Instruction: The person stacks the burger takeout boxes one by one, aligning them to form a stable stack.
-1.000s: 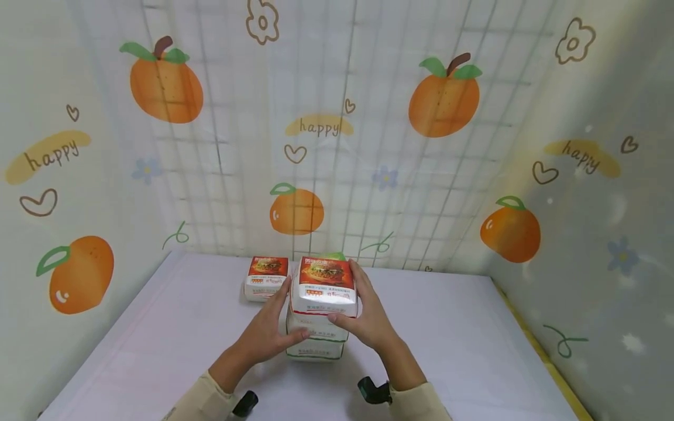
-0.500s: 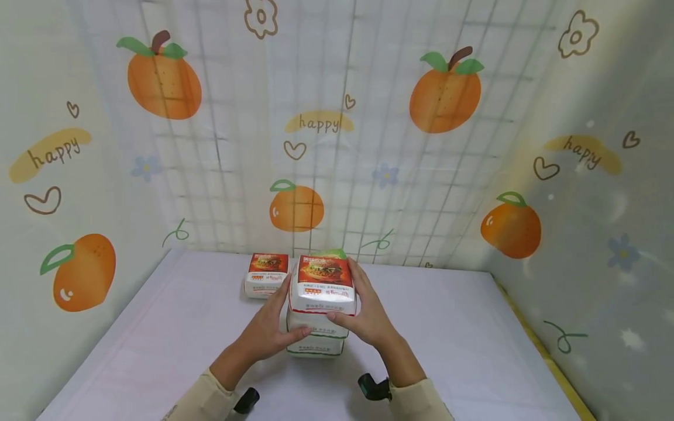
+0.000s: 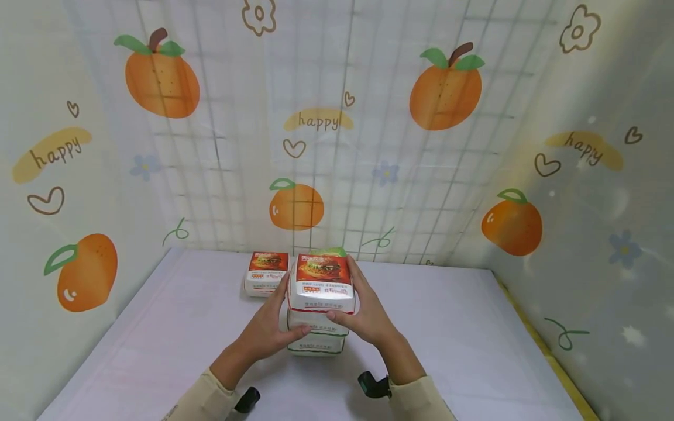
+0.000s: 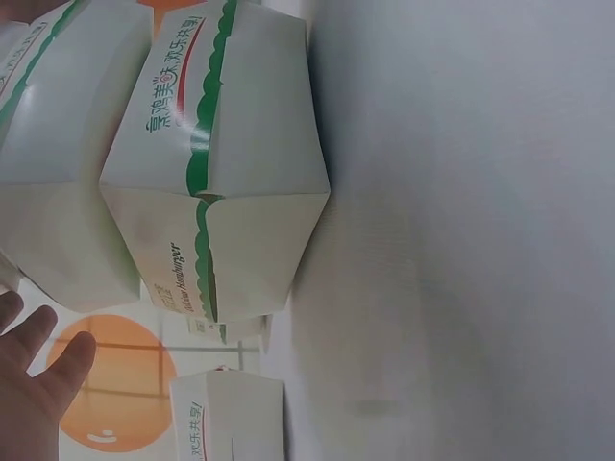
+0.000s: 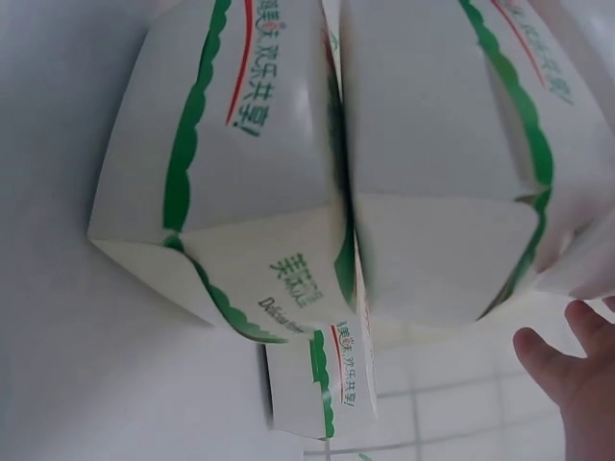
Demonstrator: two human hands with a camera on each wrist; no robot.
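A burger box (image 3: 322, 283) with a red burger picture on its lid tops a stack of three. Under it are a green-trimmed middle box (image 4: 72, 144) and a green-trimmed bottom box (image 3: 316, 345). My left hand (image 3: 265, 330) holds the top box at its left side, thumb across the front near the middle box. On the other side my right hand (image 3: 374, 316) grips the same box, fingers along its right side and thumb at its front corner. In the right wrist view the bottom box (image 5: 240, 144) stands on the table; the fingers' contact is partly hidden.
Another red-lidded burger box (image 3: 267, 273) stands to the left of the stack. A green-lidded box (image 3: 337, 251) is mostly hidden behind it. The white table (image 3: 437, 339) meets a curtain (image 3: 358, 193) printed with oranges at the back.
Both hands keep their hold on the top box, with at most a very slight leftward shift of it. The whole head view has drifted a little.
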